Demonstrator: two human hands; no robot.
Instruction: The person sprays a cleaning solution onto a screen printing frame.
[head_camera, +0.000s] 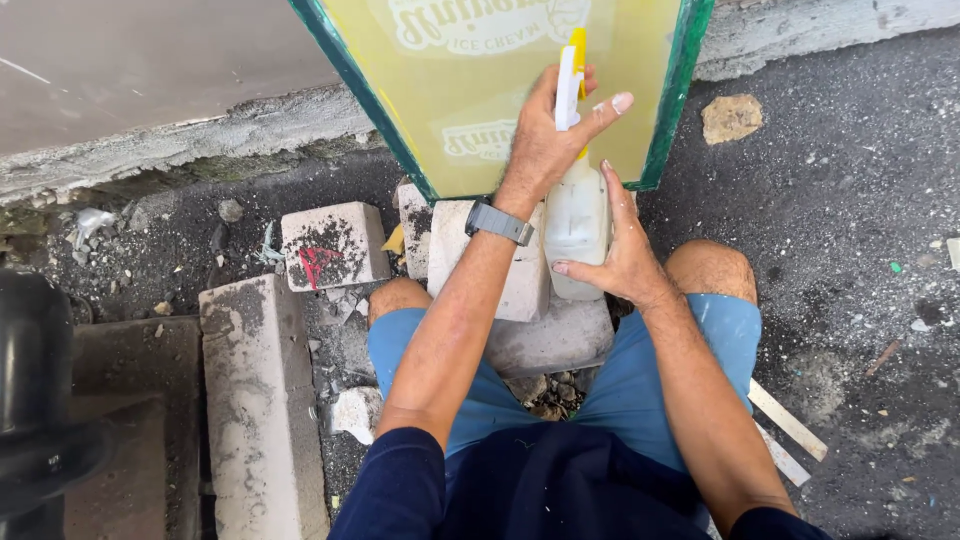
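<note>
Rough dark asphalt ground (850, 250) strewn with grit and small debris, bounded at 12 o'clock by a pale concrete curb (200, 140). Person crouched, blue shorts, dark sleeves, knees apart. Against the curb at 12 o'clock leans a yellow mesh screen in a green frame (668, 110), tilted toward the viewer, faint pale lettering on the mesh. Left hand (545, 140), grey wristwatch (498, 221) on the wrist, is raised against the screen; its grip is clenched around the white and yellow trigger head (570, 85) of a spray bottle, forefinger stretched out to 3 o'clock. Right hand (620, 250) grasps the translucent white bottle body (575, 225) from the 3 o'clock side, thumb pointing to 12 o'clock, fingers wrapped beneath. Bottle stands upright, just in front of the screen's lower edge, above a stack of 2 grey paving blocks (540, 320) between the knees. At 9 o'clock of the stack, a smaller block with red paint marks (325, 245); at 8 o'clock, a long concrete block (260, 400) lying lengthwise. Black rounded object (35, 390) at the far 9 o'clock edge, kind unclear. Tan stone (730, 117) at 1 o'clock. 2 pale wooden strips (790, 430) at 4 o'clock, beside the right thigh.
</note>
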